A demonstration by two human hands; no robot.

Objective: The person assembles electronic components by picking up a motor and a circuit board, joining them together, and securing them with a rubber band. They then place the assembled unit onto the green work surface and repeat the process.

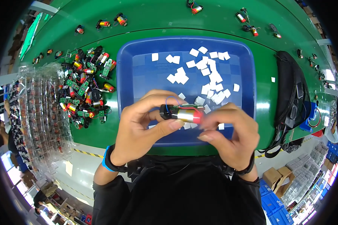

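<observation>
My left hand (142,127) grips a small battery assembly (187,114) between thumb and fingers. It has a silver cylindrical cell with a red end, a strip of green circuit board, a black end piece and thin blue and red wires. Close to the red end is my right hand (229,133), its thumb and index fingertip apart, the fingertip blurred. Nothing shows between them. Under both hands lies a blue plastic tray (186,42) with many small white square pieces (213,77) scattered in it.
A pile of similar battery assemblies (84,88) lies left of the tray, beside stacked clear plastic trays (41,116). More assemblies (121,19) are spread along the green table's far side (154,18). At the right are a black bag (291,90) and a blue holder (309,118).
</observation>
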